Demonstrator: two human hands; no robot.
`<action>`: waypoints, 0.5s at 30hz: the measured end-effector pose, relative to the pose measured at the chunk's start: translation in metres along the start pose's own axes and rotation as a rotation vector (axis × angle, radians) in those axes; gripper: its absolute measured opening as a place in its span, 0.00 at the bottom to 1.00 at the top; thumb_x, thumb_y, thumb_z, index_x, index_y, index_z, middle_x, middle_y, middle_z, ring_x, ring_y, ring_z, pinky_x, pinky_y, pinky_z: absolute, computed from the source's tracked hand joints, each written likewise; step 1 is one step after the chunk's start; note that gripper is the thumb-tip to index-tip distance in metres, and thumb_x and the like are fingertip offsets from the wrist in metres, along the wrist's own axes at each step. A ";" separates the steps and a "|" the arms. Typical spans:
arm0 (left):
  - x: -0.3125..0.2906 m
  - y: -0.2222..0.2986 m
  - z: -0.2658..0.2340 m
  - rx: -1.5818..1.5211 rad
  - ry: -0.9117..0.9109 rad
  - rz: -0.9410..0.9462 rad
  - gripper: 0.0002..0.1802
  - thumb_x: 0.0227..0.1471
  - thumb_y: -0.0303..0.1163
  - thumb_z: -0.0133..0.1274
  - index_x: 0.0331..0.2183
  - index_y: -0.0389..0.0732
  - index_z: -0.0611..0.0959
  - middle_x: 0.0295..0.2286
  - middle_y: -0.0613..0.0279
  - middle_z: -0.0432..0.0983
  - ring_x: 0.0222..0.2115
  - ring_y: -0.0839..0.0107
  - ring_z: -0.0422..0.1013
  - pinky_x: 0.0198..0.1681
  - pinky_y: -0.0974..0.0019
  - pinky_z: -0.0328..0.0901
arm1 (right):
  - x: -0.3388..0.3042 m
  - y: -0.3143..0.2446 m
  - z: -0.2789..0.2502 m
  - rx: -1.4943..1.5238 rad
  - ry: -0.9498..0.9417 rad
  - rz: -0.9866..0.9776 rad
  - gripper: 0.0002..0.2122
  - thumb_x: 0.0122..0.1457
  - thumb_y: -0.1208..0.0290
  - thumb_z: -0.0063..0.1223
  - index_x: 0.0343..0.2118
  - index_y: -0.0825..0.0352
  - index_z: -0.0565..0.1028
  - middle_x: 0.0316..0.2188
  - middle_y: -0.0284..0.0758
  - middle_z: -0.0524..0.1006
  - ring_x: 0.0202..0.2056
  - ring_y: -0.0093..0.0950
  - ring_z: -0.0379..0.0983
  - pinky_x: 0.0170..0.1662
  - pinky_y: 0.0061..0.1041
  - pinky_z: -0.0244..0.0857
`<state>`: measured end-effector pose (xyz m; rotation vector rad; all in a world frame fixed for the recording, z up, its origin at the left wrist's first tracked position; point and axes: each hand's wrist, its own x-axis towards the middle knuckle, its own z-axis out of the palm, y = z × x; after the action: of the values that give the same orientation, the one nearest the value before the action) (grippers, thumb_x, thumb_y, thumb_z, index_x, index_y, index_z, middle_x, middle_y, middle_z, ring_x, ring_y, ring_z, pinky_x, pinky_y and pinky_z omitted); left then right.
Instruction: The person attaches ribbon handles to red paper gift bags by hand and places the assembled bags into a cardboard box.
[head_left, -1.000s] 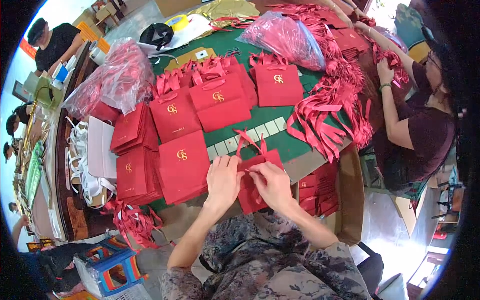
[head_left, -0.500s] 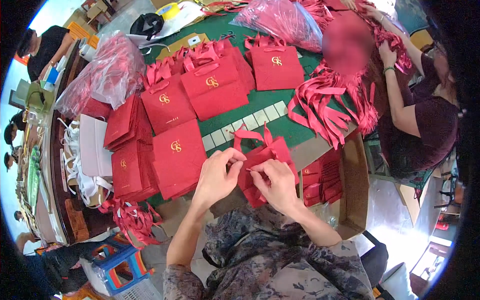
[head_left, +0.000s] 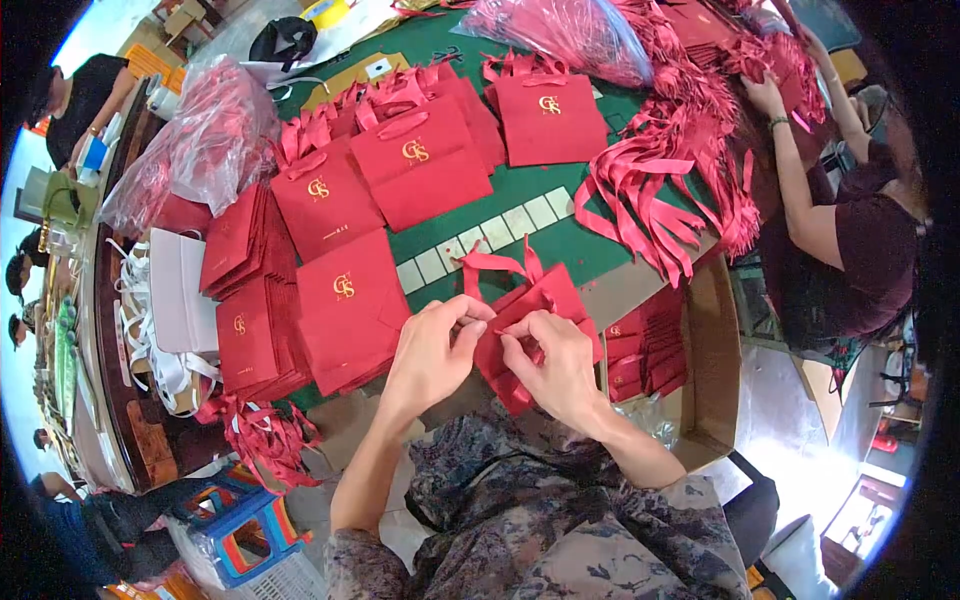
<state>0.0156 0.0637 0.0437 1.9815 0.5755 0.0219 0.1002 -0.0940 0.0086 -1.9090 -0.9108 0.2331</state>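
Observation:
A red paper gift bag (head_left: 552, 297) with a red ribbon handle (head_left: 492, 262) looping up from its far side is before me at the table's near edge. My left hand (head_left: 437, 352) is at the bag's left edge, thumb and fingers curled together; what is between its fingertips is too small to make out. Over the front of the bag, my right hand (head_left: 550, 358) is closed in a pinch, its thumb and forefinger close to the left fingertips. Whatever this pinch holds is hidden. To the left of my left hand rests a stack of flat red bags (head_left: 350, 305).
More red bags (head_left: 420, 165) stand on the green table. Loose red ribbons (head_left: 640, 205) hang over the right edge, beside an open carton (head_left: 715, 345) with red bags inside. A row of pale cards (head_left: 485, 238) crosses the tabletop. A co-worker's arm (head_left: 800, 190) handles ribbons at far right.
My right fingers have curled in a little and the small pale tip between them no longer shows. The view has shifted slightly; the co-worker at right has leaned away from the ribbons.

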 end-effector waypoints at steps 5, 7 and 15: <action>-0.005 0.008 0.012 0.151 0.165 0.152 0.06 0.52 0.24 0.52 0.34 0.38 0.82 0.29 0.55 0.79 0.31 0.54 0.72 0.36 0.56 0.68 | 0.003 -0.004 0.002 -0.152 0.031 -0.088 0.06 0.50 0.75 0.62 0.27 0.66 0.74 0.23 0.36 0.75 0.25 0.37 0.72 0.31 0.35 0.63; -0.006 0.009 0.016 0.174 0.182 0.167 0.06 0.51 0.24 0.52 0.33 0.38 0.82 0.29 0.55 0.79 0.31 0.53 0.72 0.37 0.56 0.67 | 0.003 -0.006 0.004 -0.228 0.047 -0.121 0.06 0.49 0.76 0.61 0.26 0.66 0.73 0.22 0.36 0.75 0.25 0.37 0.72 0.31 0.35 0.63; -0.008 0.001 0.030 0.100 0.282 0.174 0.08 0.50 0.22 0.52 0.34 0.38 0.82 0.30 0.55 0.77 0.33 0.53 0.73 0.38 0.55 0.68 | 0.008 0.002 0.007 -0.028 0.018 0.009 0.07 0.47 0.77 0.61 0.26 0.66 0.72 0.21 0.37 0.74 0.24 0.38 0.72 0.29 0.37 0.63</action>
<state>0.0165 0.0347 0.0328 2.1374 0.5911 0.3921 0.1033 -0.0845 0.0045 -1.9390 -0.8974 0.2088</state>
